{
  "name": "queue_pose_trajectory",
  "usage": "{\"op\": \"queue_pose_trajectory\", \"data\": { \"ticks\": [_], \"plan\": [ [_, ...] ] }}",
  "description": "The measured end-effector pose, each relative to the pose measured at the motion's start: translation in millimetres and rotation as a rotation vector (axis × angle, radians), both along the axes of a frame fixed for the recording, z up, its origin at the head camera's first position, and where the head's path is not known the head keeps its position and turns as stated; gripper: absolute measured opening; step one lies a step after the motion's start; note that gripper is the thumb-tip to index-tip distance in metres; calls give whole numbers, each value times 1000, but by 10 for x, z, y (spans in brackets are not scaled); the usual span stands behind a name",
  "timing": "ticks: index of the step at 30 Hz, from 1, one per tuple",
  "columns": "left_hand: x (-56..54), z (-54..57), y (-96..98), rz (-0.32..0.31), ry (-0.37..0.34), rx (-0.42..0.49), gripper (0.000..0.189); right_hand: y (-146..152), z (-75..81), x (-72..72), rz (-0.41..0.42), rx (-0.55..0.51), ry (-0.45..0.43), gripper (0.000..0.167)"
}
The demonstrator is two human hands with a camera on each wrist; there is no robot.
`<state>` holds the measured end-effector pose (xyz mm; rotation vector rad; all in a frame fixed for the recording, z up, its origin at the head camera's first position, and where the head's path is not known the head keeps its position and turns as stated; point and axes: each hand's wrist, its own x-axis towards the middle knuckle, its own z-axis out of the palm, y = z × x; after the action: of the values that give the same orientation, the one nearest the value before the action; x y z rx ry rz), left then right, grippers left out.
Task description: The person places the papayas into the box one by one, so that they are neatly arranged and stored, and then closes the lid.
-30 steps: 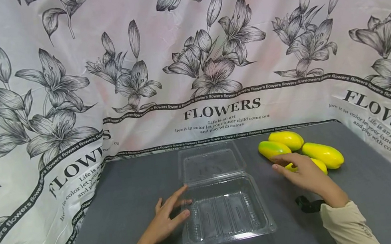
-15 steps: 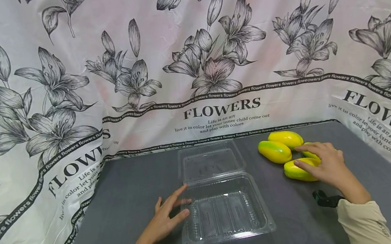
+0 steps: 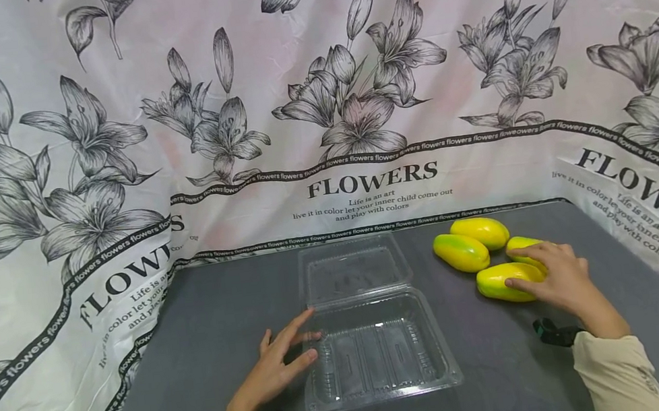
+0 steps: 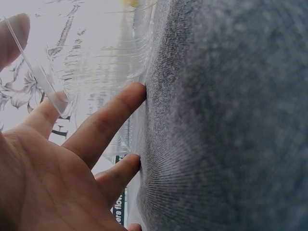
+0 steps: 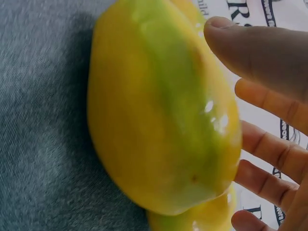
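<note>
A clear plastic clamshell container (image 3: 446,372) lies unfolded on the grey table, its lid (image 3: 351,267) folded back toward the wall. My left hand (image 3: 276,366) is at its left side, fingers spread and fingertips at the rim; the left wrist view shows fingertips down by the cloth. On the right, my right hand (image 3: 567,283) reaches over the nearest yellow-green papaya (image 3: 491,284). Its thumb is above that fruit and its fingers extend on the far side, over another papaya (image 3: 520,246) that it partly hides. In the right wrist view the glossy papaya (image 5: 154,110) fills the middle, beside the loosely spread fingers.
Two more papayas lie behind: one at the left (image 3: 460,253) and one at the back (image 3: 482,233). A flower-printed cloth (image 3: 374,200) walls the table (image 3: 215,327) at the back and both sides. Dark straps circle both wrists.
My right hand has moved right, from over the left papaya to the nearest and right ones, uncovering the left fruit. The left hand stays by the container.
</note>
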<state>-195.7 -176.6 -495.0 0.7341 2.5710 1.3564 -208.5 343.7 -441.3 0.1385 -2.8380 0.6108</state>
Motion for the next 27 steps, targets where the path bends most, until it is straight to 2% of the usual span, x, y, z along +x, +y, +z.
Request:
{"op": "queue_pose_trajectory", "data": {
  "ticks": [15,21,27],
  "plan": [
    [0,-1,0,-1,0,7,69,22,-77,-35,72,-26,-31,58],
    [-5,5,-1,-3,4,8,69,22,-104,-59,140,-30,-11,57],
    [-5,6,-7,-12,-2,14,69,10,-133,-65,173,-42,-60,62]
  ]
}}
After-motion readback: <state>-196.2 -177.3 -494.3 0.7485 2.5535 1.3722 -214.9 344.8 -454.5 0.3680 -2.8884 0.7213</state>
